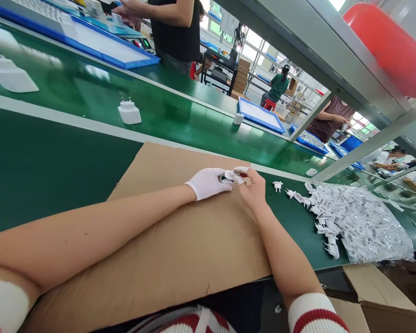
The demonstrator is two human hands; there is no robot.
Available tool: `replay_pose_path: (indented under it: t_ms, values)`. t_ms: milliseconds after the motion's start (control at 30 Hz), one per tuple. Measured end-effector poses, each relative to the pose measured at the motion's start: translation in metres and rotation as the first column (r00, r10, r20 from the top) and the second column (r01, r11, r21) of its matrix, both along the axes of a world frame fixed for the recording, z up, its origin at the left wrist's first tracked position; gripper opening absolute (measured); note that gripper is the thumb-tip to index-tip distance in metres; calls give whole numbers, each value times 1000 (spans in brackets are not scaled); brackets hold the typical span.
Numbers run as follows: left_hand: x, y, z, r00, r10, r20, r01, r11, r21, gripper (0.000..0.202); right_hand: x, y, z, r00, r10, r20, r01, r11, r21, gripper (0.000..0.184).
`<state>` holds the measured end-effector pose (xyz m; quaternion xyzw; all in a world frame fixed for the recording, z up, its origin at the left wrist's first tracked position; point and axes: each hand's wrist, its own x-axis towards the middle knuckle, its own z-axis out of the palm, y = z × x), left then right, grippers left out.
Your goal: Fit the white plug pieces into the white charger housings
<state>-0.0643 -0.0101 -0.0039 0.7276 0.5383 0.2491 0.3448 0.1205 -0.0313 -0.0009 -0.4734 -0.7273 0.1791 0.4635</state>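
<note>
My left hand point(208, 181), in a white glove, is closed on a small white plastic charger part point(228, 175), with a dark spot showing beside it. My right hand point(252, 185), with white covers on some fingertips, pinches the same part from the other side. Fingers hide most of it, so its exact shape cannot be made out. Both hands are just above a brown cardboard sheet point(194, 240). To the right of my right hand lies a loose white plug piece point(278, 186) with its pins toward me.
A clear plastic bag point(370, 222) of white plug pieces lies at right, several spilling out. White chargers point(129, 112) stand on the green conveyor belt point(180, 118). Blue trays point(260, 115) line its far side, where co-workers sit or stand. A metal shelf frame point(315, 55) slants overhead.
</note>
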Motion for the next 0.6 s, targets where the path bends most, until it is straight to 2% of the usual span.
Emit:
replay_pose_path:
  t_ms: [200,367,433,533,600]
  values:
    - [0,4,-5,1000,-20,16,19,999,27,28,-1,5,-6,995,53,83,-51,998,-20,21]
    - [0,8,-13,987,-116,109,107,991,83,28,0,9,1,941,35,335,-50,998,36,28]
    - [0,7,-14,987,-107,122,98,992,78,30,-1,9,5,905,17,424,-39,998,41,31]
    - [-1,4,-10,999,-35,-26,37,996,85,29,-4,6,12,885,14,465,-40,998,47,39]
    - [-1,1,-4,990,-46,-134,63,990,123,31,-5,5,14,891,-13,453,-8,999,45,39]
